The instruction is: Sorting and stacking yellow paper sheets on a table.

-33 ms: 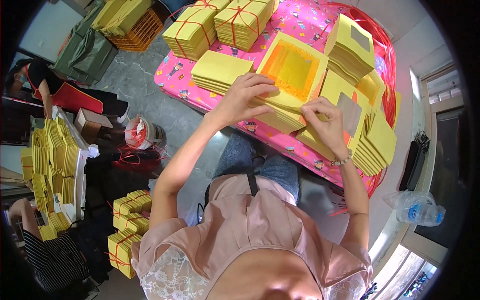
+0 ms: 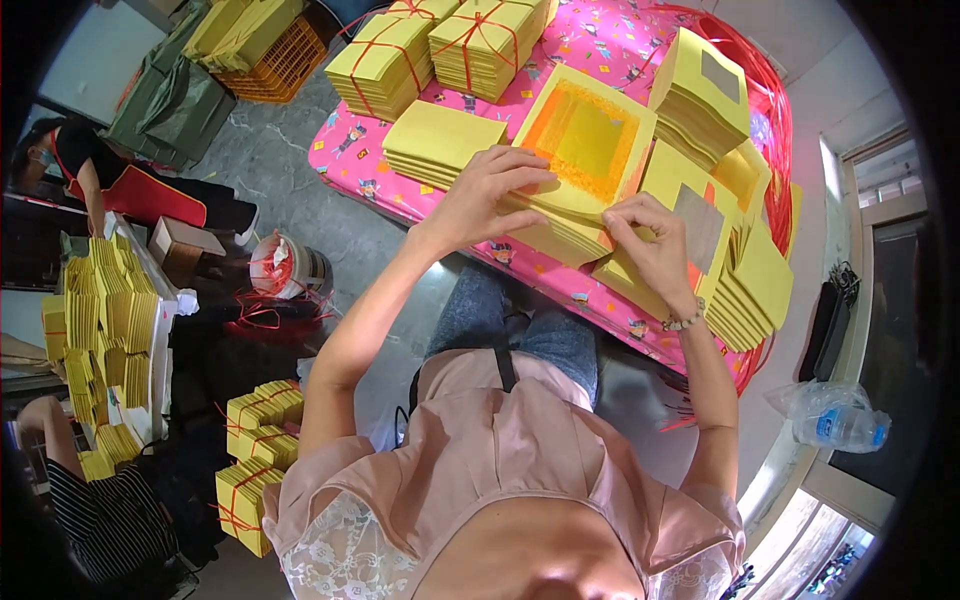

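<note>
A thick stack of yellow paper sheets (image 2: 560, 238) lies in front of me, its top sheet printed with an orange and gold square (image 2: 598, 140). My left hand (image 2: 492, 198) rests at the stack's left front corner, fingers stretched over the top and thumb apart along the front side. At the right front corner my right hand (image 2: 652, 240) is closed, thumb and forefinger pinching the edge of the top paper; how many sheets are between them I cannot tell. A beaded bracelet (image 2: 684, 320) circles the right wrist.
More yellow stacks crowd the pink patterned tabletop (image 2: 350, 150), including bundles tied with red string (image 2: 380, 65). Loose red strings (image 2: 770, 90) hang along the right edge. At left stand a bucket (image 2: 290, 265), tied bundles (image 2: 250, 490) and a co-worker (image 2: 130, 175) beside piled paper.
</note>
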`<move>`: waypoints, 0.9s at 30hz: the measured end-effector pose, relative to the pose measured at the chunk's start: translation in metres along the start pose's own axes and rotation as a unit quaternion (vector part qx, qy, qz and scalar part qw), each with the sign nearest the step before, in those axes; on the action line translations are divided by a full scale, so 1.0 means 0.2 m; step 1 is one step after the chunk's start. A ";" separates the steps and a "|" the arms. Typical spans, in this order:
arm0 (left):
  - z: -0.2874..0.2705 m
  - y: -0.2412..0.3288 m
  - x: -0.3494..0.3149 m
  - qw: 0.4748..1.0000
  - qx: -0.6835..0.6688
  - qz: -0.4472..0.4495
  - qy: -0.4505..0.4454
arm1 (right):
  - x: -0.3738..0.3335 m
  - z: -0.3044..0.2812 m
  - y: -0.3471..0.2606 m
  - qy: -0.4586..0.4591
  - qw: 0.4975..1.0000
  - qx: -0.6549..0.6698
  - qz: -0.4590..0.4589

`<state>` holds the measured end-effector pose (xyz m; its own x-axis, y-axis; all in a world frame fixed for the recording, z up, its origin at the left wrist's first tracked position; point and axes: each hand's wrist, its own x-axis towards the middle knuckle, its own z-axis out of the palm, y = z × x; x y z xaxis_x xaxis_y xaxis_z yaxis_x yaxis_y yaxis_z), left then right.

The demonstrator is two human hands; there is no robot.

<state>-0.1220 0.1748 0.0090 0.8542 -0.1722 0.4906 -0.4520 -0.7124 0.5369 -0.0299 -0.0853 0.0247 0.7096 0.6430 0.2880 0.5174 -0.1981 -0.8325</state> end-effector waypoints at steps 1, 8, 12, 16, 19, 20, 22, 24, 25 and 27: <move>0.00 0.00 0.00 1.000 0.000 0.000 0.000 | 0.00 0.00 0.00 -0.004 1.000 0.022 0.015; -0.02 -0.01 0.02 0.999 -0.036 -0.013 0.000 | 0.01 0.00 0.02 -0.003 0.999 0.030 0.027; -0.03 -0.01 0.06 1.000 0.002 0.010 -0.007 | 0.01 -0.01 0.01 0.005 1.000 0.006 0.026; -0.06 -0.02 0.11 0.998 0.042 0.028 -0.023 | 0.02 -0.02 -0.04 0.036 0.994 -0.073 -0.070; -0.10 0.00 0.16 0.995 0.078 0.001 -0.066 | 0.05 -0.05 -0.05 0.059 0.983 -0.139 -0.108; -0.10 0.00 0.18 0.997 0.071 -0.005 -0.040 | 0.07 -0.06 -0.04 0.065 0.982 -0.142 -0.109; -0.11 0.03 0.23 0.998 0.065 -0.007 -0.016 | 0.14 -0.09 -0.04 0.081 0.988 -0.108 -0.075; -0.10 0.05 0.27 0.967 0.181 0.103 0.145 | 0.22 -0.13 -0.03 0.097 0.986 -0.122 -0.059; -0.09 0.06 0.28 0.964 0.191 0.106 0.149 | 0.26 -0.15 -0.02 0.102 0.991 -0.084 -0.019; -0.07 0.08 0.29 0.966 0.185 0.113 0.142 | 0.36 -0.18 0.03 0.122 0.992 -0.022 0.025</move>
<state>-0.0835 0.1632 0.0542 0.6161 -0.1960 0.7629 -0.4510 -0.8818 0.1377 0.0414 -0.0666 0.0570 0.8268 0.4342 0.3577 0.4952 -0.2599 -0.8290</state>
